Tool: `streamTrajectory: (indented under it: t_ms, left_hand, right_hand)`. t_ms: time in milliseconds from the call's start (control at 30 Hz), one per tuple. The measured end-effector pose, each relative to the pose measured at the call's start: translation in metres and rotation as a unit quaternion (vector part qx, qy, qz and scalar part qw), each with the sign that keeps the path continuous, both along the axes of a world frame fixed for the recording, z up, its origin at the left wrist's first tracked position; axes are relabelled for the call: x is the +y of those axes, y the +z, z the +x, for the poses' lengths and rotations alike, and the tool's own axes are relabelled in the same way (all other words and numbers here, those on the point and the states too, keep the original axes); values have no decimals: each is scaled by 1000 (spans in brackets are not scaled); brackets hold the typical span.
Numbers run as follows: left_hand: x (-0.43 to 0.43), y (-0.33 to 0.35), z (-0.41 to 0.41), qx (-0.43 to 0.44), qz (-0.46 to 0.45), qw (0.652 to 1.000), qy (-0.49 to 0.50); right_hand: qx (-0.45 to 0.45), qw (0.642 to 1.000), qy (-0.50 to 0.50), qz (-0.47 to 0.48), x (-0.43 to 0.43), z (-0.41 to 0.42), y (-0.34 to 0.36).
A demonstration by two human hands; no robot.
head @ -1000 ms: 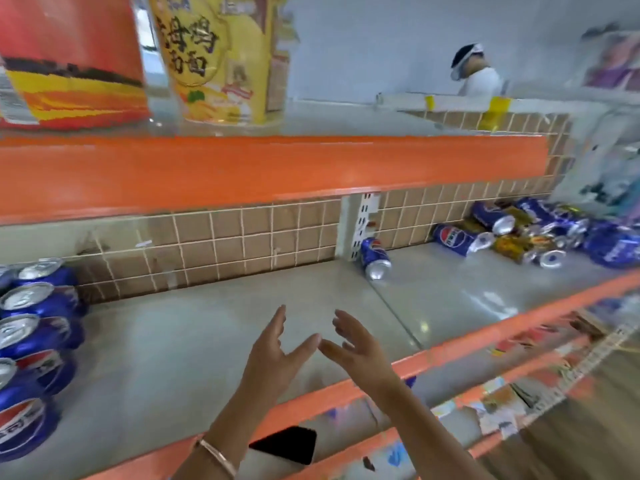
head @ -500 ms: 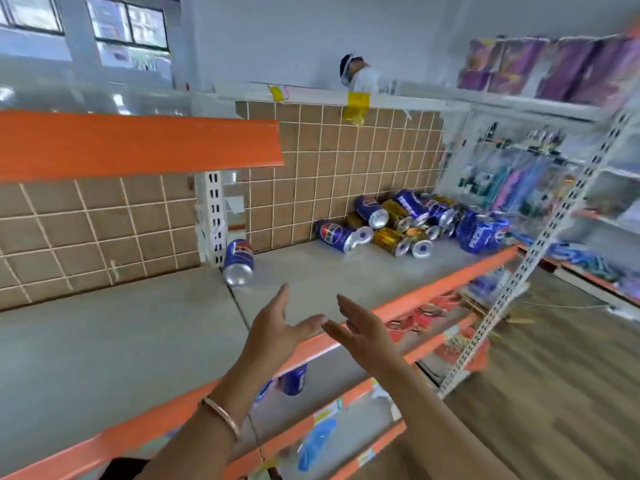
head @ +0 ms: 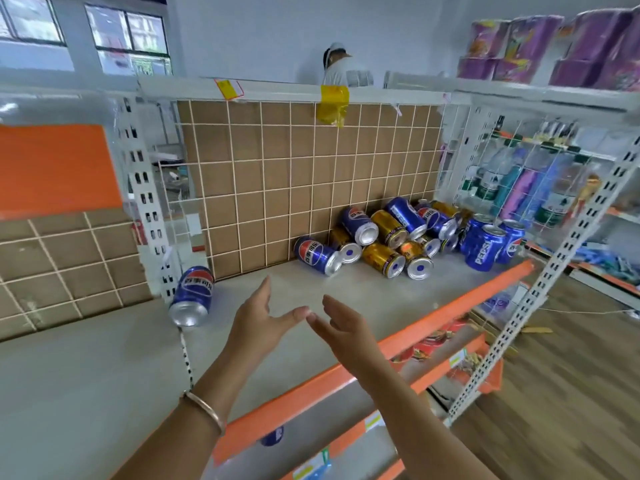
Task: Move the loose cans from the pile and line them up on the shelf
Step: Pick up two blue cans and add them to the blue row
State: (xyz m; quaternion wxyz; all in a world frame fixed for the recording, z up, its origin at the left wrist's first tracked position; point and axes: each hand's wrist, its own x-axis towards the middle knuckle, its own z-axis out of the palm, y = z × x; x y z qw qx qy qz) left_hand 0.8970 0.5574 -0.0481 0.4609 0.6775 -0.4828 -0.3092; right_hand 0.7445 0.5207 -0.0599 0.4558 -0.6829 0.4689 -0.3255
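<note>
View has swung right since half a second ago; the pile is now mid-frame, and both hands are still raised and empty.

Left hand (head: 258, 322) and right hand (head: 344, 325): fingers straight and spread, thumbs nearly meeting, gripping nothing. The heap of blue and gold drink cans (head: 398, 233) lies ahead and to the right on the grey shelf board (head: 398, 299), and the right hand is nearer. Its closest blue can (head: 317, 255) lies on its side, long axis slanting toward the hands. A lone blue can (head: 192, 296) lies left of the left hand.

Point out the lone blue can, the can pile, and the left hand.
lone blue can (head: 193, 289): head view, side label.
can pile (head: 378, 255): head view, gold can's side.
left hand (head: 257, 319): head view, middle of hand.
</note>
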Motion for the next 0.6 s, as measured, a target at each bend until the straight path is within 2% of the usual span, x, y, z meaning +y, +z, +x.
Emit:
streamTrajectory:
  t_ms: [300,400,500,533,600]
  left_hand:
    - [-64,7,29,-53,63,995,59]
    - [-72,12,58,-97,67,984,135]
    - [-81,13,90,-108,57,966,228]
    - [-84,12,100,-118,85,957,250]
    - [-87,3,116,-169,203,931,253]
  right_hand:
    - [59,997,38,28,-84,25,7]
    - [106,992,58,38,-110,36,10]
    - [134,991,28,5,-139,43,9]
    - [142,990,18,-2,-148,45,9]
    - [170,985,6,-12,-166,52,8]
